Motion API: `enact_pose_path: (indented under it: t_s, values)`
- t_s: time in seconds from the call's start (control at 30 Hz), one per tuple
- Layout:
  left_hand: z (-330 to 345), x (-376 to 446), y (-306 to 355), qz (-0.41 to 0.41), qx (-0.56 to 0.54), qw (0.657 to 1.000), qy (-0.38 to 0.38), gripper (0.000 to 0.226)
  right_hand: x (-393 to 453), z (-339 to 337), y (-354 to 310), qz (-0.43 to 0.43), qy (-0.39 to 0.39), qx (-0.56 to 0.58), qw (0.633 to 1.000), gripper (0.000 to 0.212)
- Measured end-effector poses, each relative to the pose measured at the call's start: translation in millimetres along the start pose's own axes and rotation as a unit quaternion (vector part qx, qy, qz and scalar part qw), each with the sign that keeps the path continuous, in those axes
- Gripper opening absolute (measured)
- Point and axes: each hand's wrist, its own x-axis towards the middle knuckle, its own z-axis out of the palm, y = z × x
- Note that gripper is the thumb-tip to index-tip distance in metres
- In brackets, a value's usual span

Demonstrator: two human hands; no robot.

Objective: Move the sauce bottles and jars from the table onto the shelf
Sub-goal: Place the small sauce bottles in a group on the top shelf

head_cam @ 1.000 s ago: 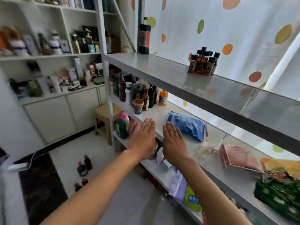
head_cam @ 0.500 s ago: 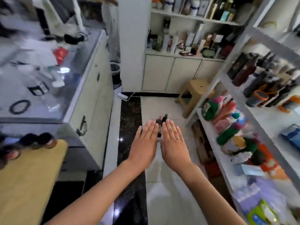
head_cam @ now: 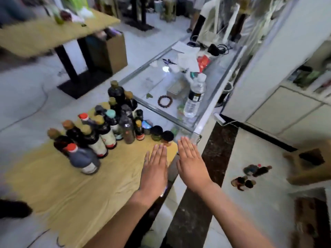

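Several dark sauce bottles point(head_cam: 100, 133) stand clustered on a table under a tan cloth point(head_cam: 71, 190). A red-capped bottle point(head_cam: 82, 158) is nearest me, and two black-lidded jars point(head_cam: 162, 135) sit at the cluster's right end. My left hand point(head_cam: 155, 169) hovers flat, palm down, over the table's right edge, just short of the jars. My right hand point(head_cam: 191, 163) is held flat beside it, past the table edge, above the floor. Both hands hold nothing. The shelf is out of view.
A glass-topped counter point(head_cam: 197, 97) behind the table carries a clear water bottle point(head_cam: 194, 95), a bead bracelet point(head_cam: 164, 101) and clutter. A few small bottles point(head_cam: 250, 174) lie on the white floor at right. Another tan table point(head_cam: 44, 33) and a cardboard box point(head_cam: 109, 51) stand far left.
The view has swung left, from the shelf across the floor to the table of bottles. Both hands stay flat and side by side in front of me.
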Motion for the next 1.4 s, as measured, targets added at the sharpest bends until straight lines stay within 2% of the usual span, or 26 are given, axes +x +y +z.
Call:
enact_pose_path:
  t_s: [0.2, 0.3, 0.43, 0.67, 0.77, 0.87, 0.93, 1.1, 1.4]
  values:
    - [-22.2, 3.8, -69.4, -0.095, -0.032, 0.994, 0.046, 0.054, 52.2, 23.1, -56.0, -0.06, -0.036, 0.044, 0.997, 0.061]
    - [-25.3, 16.4, -86.5, -0.121, -0.082, 0.988, 0.045, 0.054, 70.0, 34.1, -65.5, -0.066, -0.049, 0.05, 0.995, 0.061]
    - [-25.9, 43.5, -94.7, -0.148, -0.136, 0.979, 0.031, 0.054, 99.0, 45.3, -61.4, -0.068, -0.071, 0.075, 0.992, 0.06]
    - [-19.6, 109.8, -95.5, -0.182, -0.153, 0.971, -0.001, 0.053, 174.1, 60.6, -31.2, -0.062, -0.096, 0.158, 0.981, 0.053]
    - [-15.3, 142.5, -99.3, -0.217, -0.117, 0.968, -0.037, 0.058, 205.4, 74.3, -14.5, -0.068, -0.121, 0.193, 0.971, 0.05]
    - [-13.1, 167.3, -100.9, -0.267, -0.096, 0.955, -0.09, 0.076, 234.7, 93.0, -2.7, -0.094, -0.132, 0.205, 0.965, 0.043]
    - [-6.4, 179.0, -105.1, -0.269, -0.074, 0.955, -0.096, 0.074, 251.6, 104.8, -1.9, -0.107, -0.131, 0.212, 0.963, 0.031]
    - [7.9, 192.9, -108.9, -0.285, 0.024, 0.95, -0.125, 0.069, 273.8, 125.0, -8.3, -0.165, -0.105, 0.17, 0.966, 0.023]
    - [13.4, 176.8, -114.9, -0.275, 0.063, 0.953, -0.109, 0.044, 304.5, 140.3, -36.8, -0.243, -0.152, 0.172, 0.943, 0.026]
